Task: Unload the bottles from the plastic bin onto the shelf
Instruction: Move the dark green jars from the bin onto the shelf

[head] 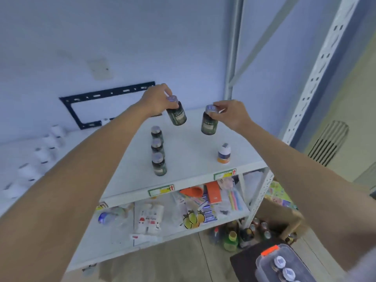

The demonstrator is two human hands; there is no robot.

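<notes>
Both arms reach out over the top board of the white shelf (193, 155), and each hand carries one dark green bottle by its neck, just under the cap. The left hand (158, 98) pinches the left bottle (176, 115), which hangs tilted, with its bottom pointing to the right. The right hand (230, 112) pinches the right bottle (209, 122), which hangs almost upright. Both bottles are in the air above the board and touch nothing.

On the board, a row of three dark bottles (157, 151) already stands in a line from back to front, and a white bottle with an orange base (223, 153) stands alone near the front right. The plastic bin (284, 265) sits low at the right, and some white caps are visible inside, so I judge the work is not finished.

To do this step well, the left bottle should first be turned upright and then lowered behind the row, so the line continues. The right bottle may begin a second line beside it. Each bottle should rest flat on its bottom before the fingers let go, and the hands should lift straight up afterwards, because a sideways move could knock the standing bottles.
</notes>
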